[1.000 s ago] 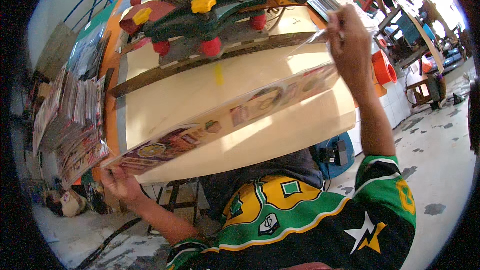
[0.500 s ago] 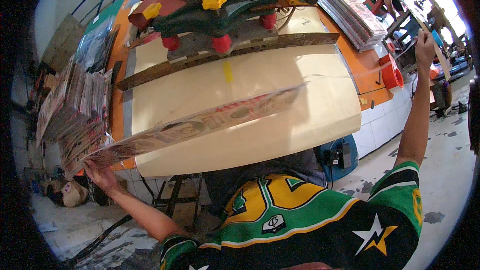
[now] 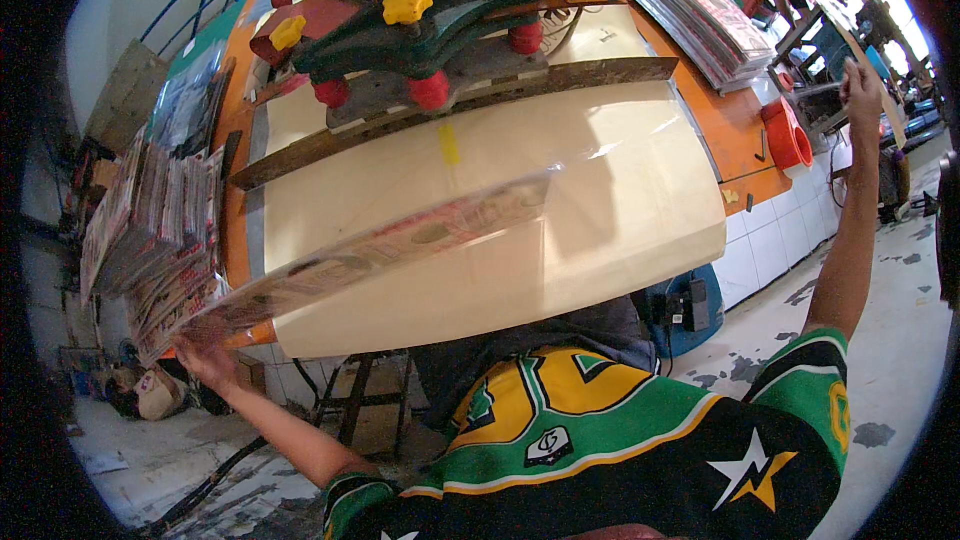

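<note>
At the left, my left hand (image 3: pixel 205 360) is closed on the near left end of a long printed plastic sheet (image 3: pixel 400 250). The sheet is seen almost edge-on and slants over a cream-coloured board (image 3: pixel 620 230). Far out to the right, my raised right hand (image 3: pixel 862 95) is closed on the end of clear film, which shows only as a faint streak beside the fingers. Toward the sheet's far end the clear film (image 3: pixel 610 147) catches the light above the board. Motion blurs the sheet's print.
A green press head (image 3: pixel 420 35) with yellow knobs and a metal bar (image 3: pixel 460 100) crosses the back of the board. Printed stacks stand at left (image 3: pixel 150 230) and back right (image 3: pixel 700 20). A red tape roll (image 3: pixel 787 135) sits at the orange table's right edge. Another person is far right.
My right hand has moved farther right and slightly down. The printed sheet's right end has shifted left over the board, while my left hand stays at the left end.
</note>
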`<state>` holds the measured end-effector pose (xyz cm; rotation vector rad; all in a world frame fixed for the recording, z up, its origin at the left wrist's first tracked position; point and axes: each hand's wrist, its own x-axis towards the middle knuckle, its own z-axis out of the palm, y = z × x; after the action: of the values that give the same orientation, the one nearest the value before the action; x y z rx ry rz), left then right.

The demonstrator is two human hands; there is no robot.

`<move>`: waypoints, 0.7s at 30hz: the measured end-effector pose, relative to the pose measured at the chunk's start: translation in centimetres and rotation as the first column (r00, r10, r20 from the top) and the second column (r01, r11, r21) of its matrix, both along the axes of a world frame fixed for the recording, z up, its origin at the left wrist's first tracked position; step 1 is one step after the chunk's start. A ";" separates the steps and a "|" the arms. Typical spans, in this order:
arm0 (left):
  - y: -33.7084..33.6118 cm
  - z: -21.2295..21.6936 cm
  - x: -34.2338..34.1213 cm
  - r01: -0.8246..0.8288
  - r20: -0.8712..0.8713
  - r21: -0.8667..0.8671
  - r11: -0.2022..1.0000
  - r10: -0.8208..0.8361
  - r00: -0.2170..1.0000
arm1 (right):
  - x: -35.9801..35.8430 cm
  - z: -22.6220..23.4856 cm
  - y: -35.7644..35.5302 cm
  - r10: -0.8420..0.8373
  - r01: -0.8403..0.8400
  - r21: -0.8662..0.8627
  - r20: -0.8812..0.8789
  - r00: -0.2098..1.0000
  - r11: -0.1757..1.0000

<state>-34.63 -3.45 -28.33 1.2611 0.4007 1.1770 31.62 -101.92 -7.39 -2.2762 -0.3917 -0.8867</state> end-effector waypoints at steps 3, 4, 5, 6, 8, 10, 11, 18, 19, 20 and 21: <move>-0.5 -0.8 -0.7 -0.156 -0.193 0.316 0.936 0.225 0.955 | 3.5 -1.8 -4.6 -0.148 0.162 0.157 -0.097 0.984 0.974; -0.5 -0.7 -0.5 -0.029 -0.110 0.141 0.990 0.044 0.993 | 3.9 -2.1 -5.1 -0.210 0.220 0.193 -0.068 0.975 0.956; -1.0 -0.1 -0.5 0.121 -0.006 -0.023 0.992 -0.121 0.993 | 3.2 -2.0 -4.2 -0.139 0.154 0.212 -0.086 0.987 0.965; -1.6 0.8 0.6 0.127 -0.008 -0.021 0.992 -0.128 0.992 | 1.8 -1.6 -2.6 -0.145 0.161 0.214 -0.088 0.986 0.964; -3.4 1.9 2.9 0.065 -0.061 -0.041 0.997 -0.067 0.996 | -1.5 -0.3 2.4 0.160 -0.068 0.414 -0.191 0.968 0.908; -3.0 1.7 2.1 0.066 -0.026 -0.084 0.994 -0.068 0.997 | -5.9 1.5 8.0 0.285 -0.144 0.434 -0.281 0.916 0.889; -3.3 2.2 1.3 0.058 -0.005 -0.117 0.991 -0.058 0.998 | -8.2 1.6 11.2 0.304 -0.174 0.355 -0.355 0.884 0.919; -1.6 1.6 1.9 -0.003 -0.157 0.357 0.934 0.063 0.986 | -19.4 1.0 24.6 0.552 -0.800 0.103 -0.774 0.309 0.591; 0.2 1.1 -0.6 -0.064 -0.189 0.296 0.953 0.124 0.974 | -20.1 0.3 26.5 0.574 -0.835 0.083 -0.763 0.298 0.544; -1.6 1.6 1.8 0.043 -0.137 0.096 0.994 -0.029 0.990 | -20.8 -0.5 28.0 0.573 -0.854 0.048 -0.761 0.305 0.518; -4.2 2.8 4.2 0.138 -0.054 -0.108 0.984 -0.145 0.988 | -21.4 -1.1 29.4 0.540 -0.859 0.007 -0.780 0.315 0.512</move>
<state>-30.45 -7.61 -25.51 1.2172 0.4055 0.9867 10.23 -72.56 -8.47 -2.1730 -1.2145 0.6467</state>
